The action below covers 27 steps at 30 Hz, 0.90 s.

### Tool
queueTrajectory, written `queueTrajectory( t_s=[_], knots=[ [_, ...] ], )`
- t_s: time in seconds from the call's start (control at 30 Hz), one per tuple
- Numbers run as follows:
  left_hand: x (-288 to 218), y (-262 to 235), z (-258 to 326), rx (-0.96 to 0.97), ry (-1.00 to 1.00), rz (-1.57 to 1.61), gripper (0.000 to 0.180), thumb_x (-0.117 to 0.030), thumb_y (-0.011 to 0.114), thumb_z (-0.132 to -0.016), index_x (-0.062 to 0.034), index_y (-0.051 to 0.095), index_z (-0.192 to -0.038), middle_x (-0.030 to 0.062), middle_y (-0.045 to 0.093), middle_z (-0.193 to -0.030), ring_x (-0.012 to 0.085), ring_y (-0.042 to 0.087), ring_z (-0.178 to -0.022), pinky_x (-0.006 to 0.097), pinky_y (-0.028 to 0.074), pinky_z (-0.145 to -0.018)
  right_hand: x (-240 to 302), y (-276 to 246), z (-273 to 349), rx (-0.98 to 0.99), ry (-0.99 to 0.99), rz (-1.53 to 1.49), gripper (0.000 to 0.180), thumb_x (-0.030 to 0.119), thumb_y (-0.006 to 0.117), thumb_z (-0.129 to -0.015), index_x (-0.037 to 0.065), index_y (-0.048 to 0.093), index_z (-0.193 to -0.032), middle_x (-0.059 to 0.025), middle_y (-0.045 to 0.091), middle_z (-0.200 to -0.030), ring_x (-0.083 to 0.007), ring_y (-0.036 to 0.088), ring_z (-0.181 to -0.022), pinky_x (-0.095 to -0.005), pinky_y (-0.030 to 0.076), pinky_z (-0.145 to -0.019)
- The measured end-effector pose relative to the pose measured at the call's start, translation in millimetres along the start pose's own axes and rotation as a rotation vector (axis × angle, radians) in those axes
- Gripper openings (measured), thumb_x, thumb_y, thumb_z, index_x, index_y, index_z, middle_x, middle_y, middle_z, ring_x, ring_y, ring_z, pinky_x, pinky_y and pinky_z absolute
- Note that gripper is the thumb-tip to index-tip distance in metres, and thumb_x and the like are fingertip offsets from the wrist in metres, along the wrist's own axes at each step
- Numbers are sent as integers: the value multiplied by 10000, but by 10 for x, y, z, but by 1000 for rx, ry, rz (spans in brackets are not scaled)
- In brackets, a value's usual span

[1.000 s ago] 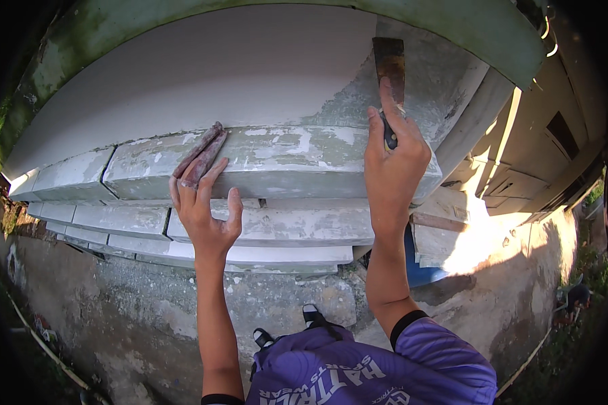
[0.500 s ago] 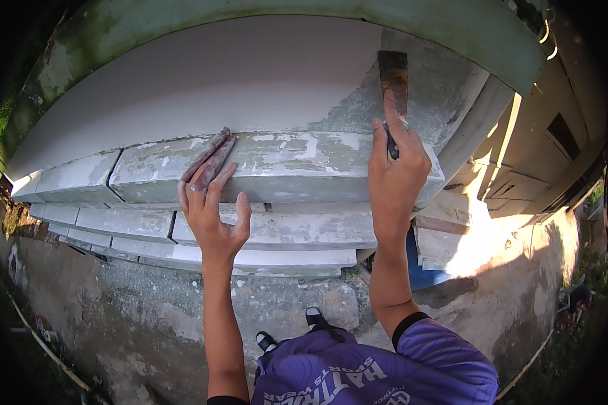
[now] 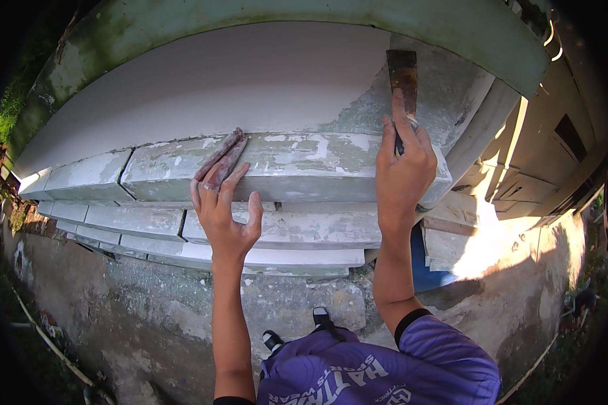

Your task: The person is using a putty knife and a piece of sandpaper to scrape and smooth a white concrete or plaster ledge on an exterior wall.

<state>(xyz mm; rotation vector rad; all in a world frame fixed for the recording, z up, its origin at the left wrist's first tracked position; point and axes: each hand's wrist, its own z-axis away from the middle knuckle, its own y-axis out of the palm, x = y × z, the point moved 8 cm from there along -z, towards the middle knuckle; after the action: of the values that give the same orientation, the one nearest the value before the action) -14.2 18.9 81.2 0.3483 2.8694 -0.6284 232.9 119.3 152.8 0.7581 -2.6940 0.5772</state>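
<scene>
- Since a second ago the right hand has lifted the scraper a little higher up the grey wall; the left hand has slid slightly down and right along the block.
- The right hand is clamped round the scraper's handle, forefinger stretched up along the blade, which lies flat on the grey plaster patch at 12 o'clock from the knuckles.
- The left hand is open, fingers together and thumb spread, fingertips resting on the front edge of the top block; two reddish sticks lie at 12 o'clock, touching its fingertips.
- The scraper stands at about 2 o'clock from the left hand, well apart.
- The block's right end lies just beside the right hand; stepped block courses drop away at 6 o'clock, and smooth wall lies open toward 10 o'clock.
</scene>
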Motion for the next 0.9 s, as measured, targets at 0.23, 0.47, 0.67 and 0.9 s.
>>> queueTrajectory(
  t_s=[0.23, 0.47, 0.67, 0.9],
  knots=[
    [1, -7, -4, -7, -2, -7, 455, -162, 711, -780, -110, 686, -1231, 164, 609, -1214, 341, 545, -1220, 514, 306, -1125, -91, 13, -55, -9, -14, -200, 443, 118, 727, -925, 272, 688, -1338, -92, 508, -663, -190, 501, -581, -374, 465, -595],
    [3, 2, 7, 3, -12, -16, 461, -162, 711, -781, -110, 684, -1239, 165, 602, -1212, 342, 539, -1221, 510, 307, -1122, -162, 58, -86, -15, -51, -121, 453, 129, 731, -910, 299, 695, -1329, -65, 537, -711, -192, 539, -560, -365, 481, -541],
    [-2, -7, 2, 10, -5, -14, 456, -158, 706, -791, -108, 682, -1243, 167, 599, -1216, 350, 540, -1210, 511, 307, -1117, -105, -17, -100, 2, -58, -146, 462, 122, 732, -904, 290, 691, -1332, -85, 531, -704, -201, 534, -554, -363, 480, -542],
    [-2, 6, 0, 37, -47, 21, 440, -160, 680, -838, -118, 671, -1275, 144, 610, -1289, 337, 520, -1282, 518, 198, -1210, -173, 33, -236, 5, -60, -310, 419, 114, 725, -929, 178, 684, -1341, -189, 718, -880, -221, 658, -723, -356, 514, -699]
  ],
)
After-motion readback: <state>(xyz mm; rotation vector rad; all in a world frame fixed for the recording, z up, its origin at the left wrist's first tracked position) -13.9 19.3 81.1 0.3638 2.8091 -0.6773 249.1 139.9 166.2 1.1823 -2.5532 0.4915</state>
